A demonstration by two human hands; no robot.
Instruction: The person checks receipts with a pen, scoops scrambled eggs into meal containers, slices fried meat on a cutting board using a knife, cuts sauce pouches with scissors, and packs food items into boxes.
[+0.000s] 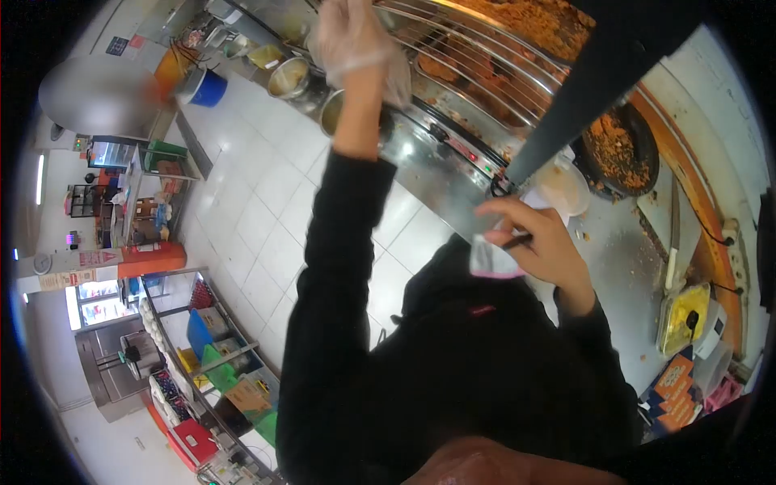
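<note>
1. My right fingers [515,213], at three o'clock in my view, are partly curled around a slim dark object [520,241]; a light, steady pinch should suit it. Just beside them is a pink-edged packet [495,260].
2. My gloved left fingers [338,34], at twelve, look bunched; I can't tell what they hold.
3. The steel table [602,250] bears a black pan [650,153] at two.
4. White floor tiles [246,162] lie at ten, shelving [174,301] at eight.

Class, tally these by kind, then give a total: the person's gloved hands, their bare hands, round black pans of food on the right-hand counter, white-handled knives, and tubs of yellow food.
Gloved hand: 1
Bare hand: 1
Round black pan: 1
White-handled knife: 1
Yellow-food tub: 1
Total: 5
</note>
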